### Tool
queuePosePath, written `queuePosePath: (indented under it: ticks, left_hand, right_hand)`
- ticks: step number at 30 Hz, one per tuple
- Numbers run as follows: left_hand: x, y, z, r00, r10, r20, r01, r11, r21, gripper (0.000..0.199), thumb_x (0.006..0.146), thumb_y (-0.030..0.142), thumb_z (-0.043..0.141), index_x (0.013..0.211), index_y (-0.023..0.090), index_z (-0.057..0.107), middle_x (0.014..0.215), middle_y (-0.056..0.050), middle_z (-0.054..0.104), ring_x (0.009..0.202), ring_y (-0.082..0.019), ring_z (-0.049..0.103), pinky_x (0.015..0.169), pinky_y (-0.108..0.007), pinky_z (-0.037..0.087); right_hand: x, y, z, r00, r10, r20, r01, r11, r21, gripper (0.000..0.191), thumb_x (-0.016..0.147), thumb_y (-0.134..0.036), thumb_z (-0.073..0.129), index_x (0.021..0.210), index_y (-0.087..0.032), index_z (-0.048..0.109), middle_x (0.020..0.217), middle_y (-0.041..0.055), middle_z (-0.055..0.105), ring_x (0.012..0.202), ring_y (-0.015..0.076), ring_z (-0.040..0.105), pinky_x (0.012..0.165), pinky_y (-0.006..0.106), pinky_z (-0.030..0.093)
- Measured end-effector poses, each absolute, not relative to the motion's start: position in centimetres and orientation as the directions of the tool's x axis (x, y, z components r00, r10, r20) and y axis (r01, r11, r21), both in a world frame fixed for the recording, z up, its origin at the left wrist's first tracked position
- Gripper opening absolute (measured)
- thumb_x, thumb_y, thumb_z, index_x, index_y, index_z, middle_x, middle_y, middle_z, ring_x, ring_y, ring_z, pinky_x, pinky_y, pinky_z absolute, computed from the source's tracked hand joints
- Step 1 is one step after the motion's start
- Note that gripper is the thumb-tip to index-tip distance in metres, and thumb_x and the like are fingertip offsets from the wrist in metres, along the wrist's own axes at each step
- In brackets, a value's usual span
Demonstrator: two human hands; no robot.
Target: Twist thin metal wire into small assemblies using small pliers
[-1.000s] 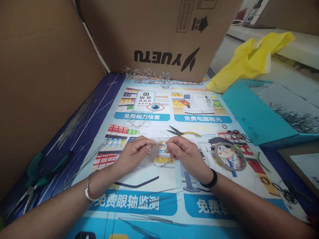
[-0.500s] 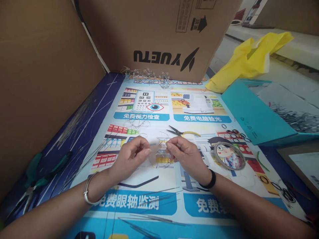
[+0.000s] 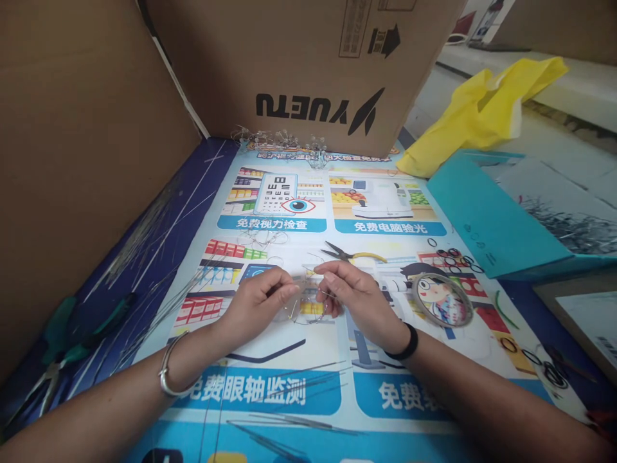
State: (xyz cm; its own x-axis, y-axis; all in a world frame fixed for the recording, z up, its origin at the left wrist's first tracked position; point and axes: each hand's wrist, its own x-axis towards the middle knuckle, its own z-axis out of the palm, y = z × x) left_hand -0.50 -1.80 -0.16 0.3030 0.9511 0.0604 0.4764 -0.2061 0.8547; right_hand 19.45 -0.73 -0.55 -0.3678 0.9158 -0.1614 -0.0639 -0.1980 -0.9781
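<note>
Tangled silvery strands (image 3: 573, 225) are held in the turquoise box (image 3: 486, 222) at right of frame. At centre, a thin wire loop (image 3: 311, 319) is seen between and just below the fingertips. It is pinched by the right hand (image 3: 364, 299); the left hand's (image 3: 258, 302) thumb and forefinger are pressed together, but what is gripped cannot be told.

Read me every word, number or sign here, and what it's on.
"YUETU", upside down: brown cardboard box
Black arrow: same box
"免费视力检查": rectangular blue-and-white printed poster
"免费电脑验光": poster
"免费眼轴监测", partly covered: poster
"免费", rest covered: poster
"E", repeated: poster's eye chart
Remaining print: too small or blurred
</note>
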Motion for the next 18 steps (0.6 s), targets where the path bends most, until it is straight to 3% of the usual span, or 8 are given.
queuePosePath:
  ticks: [5, 8, 13, 18]
  left_hand:
    - [-0.54, -1.63, -0.42, 0.307, 0.946, 0.103, 0.429, -0.234, 0.873, 0.019, 0.087, 0.031, 0.05, 0.074, 0.017, 0.053, 0.066, 0.003, 0.05, 0.061, -0.009, 0.045, 0.058, -0.021, 0.036]
    - [-0.57, -1.68, -0.37, 0.295, 0.947, 0.129, 0.388, -0.242, 0.89, 0.018, 0.086, 0.031, 0.05, 0.074, 0.017, 0.053, 0.066, 0.003, 0.049, 0.061, -0.009, 0.044, 0.057, -0.021, 0.036]
    - [-0.56, -1.76, -0.19, 0.306, 0.943, 0.127, 0.364, -0.239, 0.9, 0.019, 0.086, 0.031, 0.05, 0.074, 0.017, 0.052, 0.066, 0.003, 0.049, 0.062, -0.009, 0.045, 0.058, -0.022, 0.036]
    - [-0.47, -1.74, 0.03, 0.315, 0.947, 0.055, 0.351, -0.17, 0.921, 0.019, 0.086, 0.032, 0.049, 0.074, 0.017, 0.052, 0.067, 0.003, 0.048, 0.06, -0.009, 0.043, 0.056, -0.021, 0.035]
  right_hand:
    - [19.78, -0.27, -0.45, -0.556, 0.798, -0.235, -0.273, -0.442, -0.855, 0.021, 0.085, -0.035, 0.052, 0.099, -0.019, 0.058, 0.065, -0.0011, 0.061, 0.049, 0.0083, 0.053, 0.044, 0.02, 0.039]
    - [19.96, -0.04, -0.55, -0.649, 0.724, -0.233, -0.308, -0.531, -0.79, 0.023, 0.084, -0.031, 0.054, 0.103, -0.018, 0.06, 0.069, 0.0004, 0.06, 0.053, 0.0092, 0.056, 0.042, 0.019, 0.037]
    - [20.08, 0.15, -0.7, -0.646, 0.722, -0.248, -0.336, -0.561, -0.756, 0.024, 0.082, -0.027, 0.06, 0.104, -0.018, 0.063, 0.068, -0.003, 0.054, 0.051, 0.005, 0.05, 0.045, 0.018, 0.04]
    - [20.43, 0.33, -0.75, -0.694, 0.705, -0.147, -0.379, -0.531, -0.758, 0.025, 0.08, -0.029, 0.062, 0.103, -0.018, 0.064, 0.07, -0.003, 0.055, 0.05, 0.0053, 0.052, 0.043, 0.018, 0.041]
